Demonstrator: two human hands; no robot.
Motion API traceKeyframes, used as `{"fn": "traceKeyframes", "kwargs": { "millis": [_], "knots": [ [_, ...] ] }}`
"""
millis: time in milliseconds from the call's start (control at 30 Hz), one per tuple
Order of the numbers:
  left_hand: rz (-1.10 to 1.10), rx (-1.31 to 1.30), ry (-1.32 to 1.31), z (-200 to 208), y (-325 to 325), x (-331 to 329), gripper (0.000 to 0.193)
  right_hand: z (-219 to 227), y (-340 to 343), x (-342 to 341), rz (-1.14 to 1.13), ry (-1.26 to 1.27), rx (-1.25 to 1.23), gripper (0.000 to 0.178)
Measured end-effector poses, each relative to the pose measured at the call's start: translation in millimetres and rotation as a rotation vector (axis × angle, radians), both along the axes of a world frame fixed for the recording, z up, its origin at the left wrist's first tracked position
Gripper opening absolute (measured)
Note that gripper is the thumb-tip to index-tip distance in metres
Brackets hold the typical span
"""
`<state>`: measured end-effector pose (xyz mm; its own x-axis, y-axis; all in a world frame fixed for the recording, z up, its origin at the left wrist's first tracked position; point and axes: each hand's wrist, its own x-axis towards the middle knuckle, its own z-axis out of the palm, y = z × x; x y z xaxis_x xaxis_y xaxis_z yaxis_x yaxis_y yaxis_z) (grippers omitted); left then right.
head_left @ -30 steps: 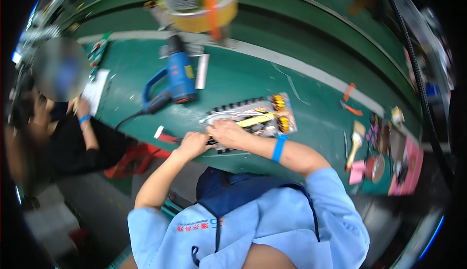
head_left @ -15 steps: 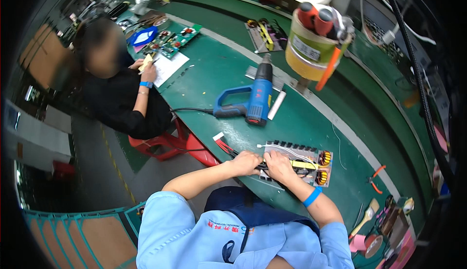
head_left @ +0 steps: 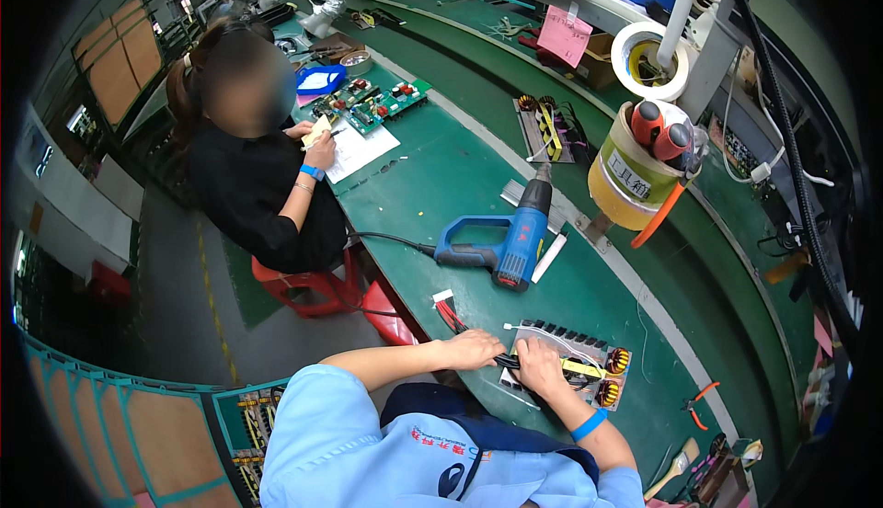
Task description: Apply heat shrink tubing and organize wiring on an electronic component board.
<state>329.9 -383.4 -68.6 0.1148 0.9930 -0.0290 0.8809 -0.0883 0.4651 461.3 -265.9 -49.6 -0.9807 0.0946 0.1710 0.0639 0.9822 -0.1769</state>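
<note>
A power supply board point(head_left: 611, 398) lies at the bench's near edge, with black heat sinks along its far side, yellow-and-black coils at its right end and a yellow-wrapped part in the middle. My left hand point(head_left: 474, 349) is closed round a bundle of black wires point(head_left: 506, 360) just left of the board. Close beside it, my right hand point(head_left: 541, 367) grips the same bundle over the board's left part; its fingertips are partly hidden. Red wires ending in a white connector point(head_left: 443, 296) stick out beyond my left hand. A thin white cable point(head_left: 552, 331) crosses the board.
A blue heat gun point(head_left: 521, 241) lies on the green bench point(head_left: 441, 186), its cord trailing left. A tool bucket point(head_left: 635, 163) stands beyond it. Orange-handled pliers point(head_left: 701, 405) and a brush point(head_left: 676, 467) lie right. A co-worker point(head_left: 258, 159) sits left, near circuit boards point(head_left: 395, 103).
The view has shifted, so the bench shows lower and further right. My hands have drawn slightly apart, exposing more of the black bundle between them. The co-worker still holds a small yellow item.
</note>
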Motion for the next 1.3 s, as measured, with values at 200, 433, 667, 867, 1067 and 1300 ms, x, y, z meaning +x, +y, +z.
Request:
{"fn": "traceKeyframes", "kwargs": {
  "millis": [200, 433, 667, 867, 1067, 1300],
  "knots": [
    [0.059, 0.244, 0.001, 7, -5, 6, 0.037, -3, 4, 3, -0.032, -0.089, -0.030, 0.035],
    [0.488, 0.445, 0.111, 66, -54, -39, 0.017, 2, 8, -13, 0.001, 0.013, -0.014, 0.035],
    [1.001, 0.271, -0.078, 76, -116, -36, 0.016, -2, 8, -9, 0.000, -0.024, 0.014, 0.036],
    [1.084, 0.077, -0.212, 81, -129, -32, 0.018, -4, 5, 0, 0.010, -0.021, -0.022, 0.036],
    [0.888, 0.212, -0.079, 98, -100, -76, 0.023, -1, 3, -5, 0.023, -0.053, -0.057, 0.043],
    [0.563, 0.380, 0.080, 148, -34, -185, 0.017, 11, 4, -13, -0.029, -0.174, -0.052, 0.052]
  ]
}}
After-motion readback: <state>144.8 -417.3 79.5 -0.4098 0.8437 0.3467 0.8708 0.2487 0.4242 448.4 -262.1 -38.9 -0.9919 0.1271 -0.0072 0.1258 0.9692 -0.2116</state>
